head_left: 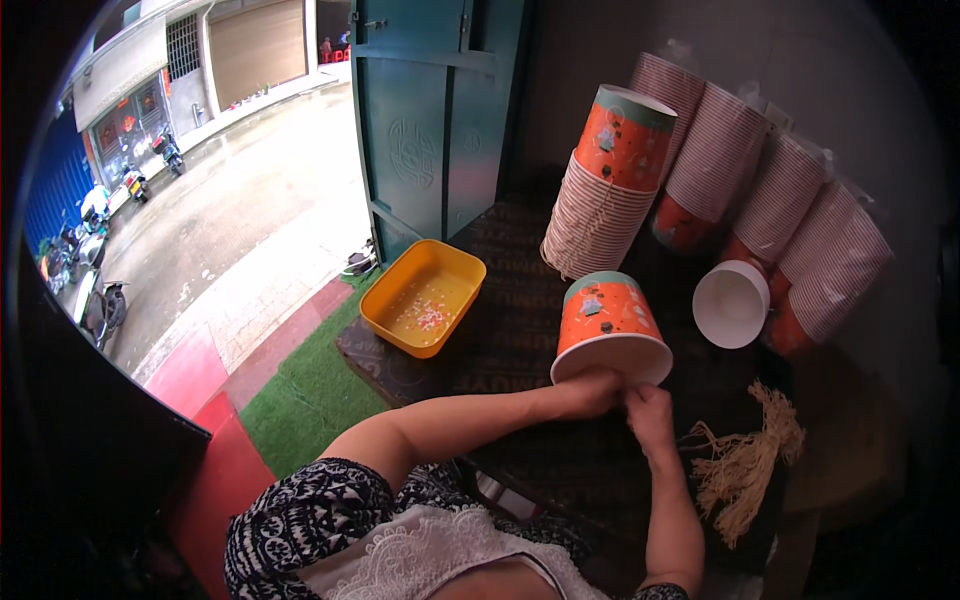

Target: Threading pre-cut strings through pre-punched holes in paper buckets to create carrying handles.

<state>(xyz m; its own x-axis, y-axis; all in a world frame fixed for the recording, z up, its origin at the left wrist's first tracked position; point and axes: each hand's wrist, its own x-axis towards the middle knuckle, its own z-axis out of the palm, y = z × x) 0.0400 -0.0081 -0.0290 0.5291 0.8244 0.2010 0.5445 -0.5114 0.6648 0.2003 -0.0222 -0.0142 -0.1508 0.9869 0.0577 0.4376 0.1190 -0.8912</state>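
A large orange paper bucket (610, 318) with a green band and printed figures lies tipped on the dark table, its white-rimmed mouth facing me. Right at the near rim is my left hand (594, 391), fingers curled closed and partly hidden. My right hand (650, 408) is closed in a pinch just beside it, close to the same rim. Whatever the fingers hold is too small or covered to make out. A bundle of beige cords (755, 460) lies to the right of my right forearm.
Behind the bucket rises a tall nested stack of buckets (605, 210). More wrapped stacks (735, 150) line the wall at right, with a white bucket (731, 305) lying mouth-forward. A yellow basin (425, 295) holding small bits sits at the table's left edge, near a green metal door (415, 150).
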